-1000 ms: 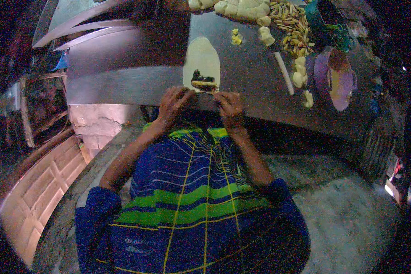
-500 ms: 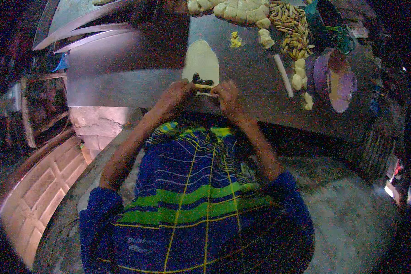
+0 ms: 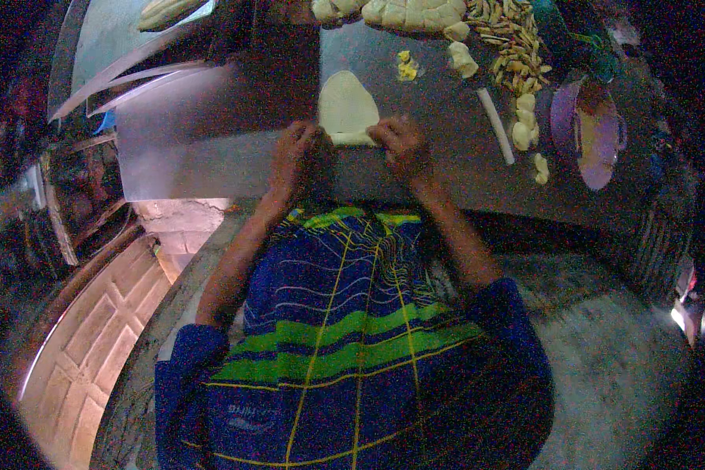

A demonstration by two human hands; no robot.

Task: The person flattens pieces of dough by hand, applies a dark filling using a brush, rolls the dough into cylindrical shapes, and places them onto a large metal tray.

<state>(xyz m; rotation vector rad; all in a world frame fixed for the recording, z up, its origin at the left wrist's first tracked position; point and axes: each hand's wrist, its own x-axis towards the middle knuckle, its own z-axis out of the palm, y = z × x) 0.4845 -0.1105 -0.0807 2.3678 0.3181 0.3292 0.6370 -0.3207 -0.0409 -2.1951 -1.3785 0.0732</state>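
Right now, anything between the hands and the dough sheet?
Nothing visible. The left hand and right hand are at either end of the dough sheet's near edge. The yellow lump and pale rod lie clear, off to the right.

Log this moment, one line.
left hand: at dough, near left corner | right hand: near right corner | white stick: right of dough

On our lower left we see a panelled wooden door (image 3: 94, 329), with a rough wooden frame (image 3: 57, 207) above it. On our right we have 1 purple container (image 3: 563, 117) near 1 green container (image 3: 550, 23), and below them a grey floor (image 3: 603, 345).
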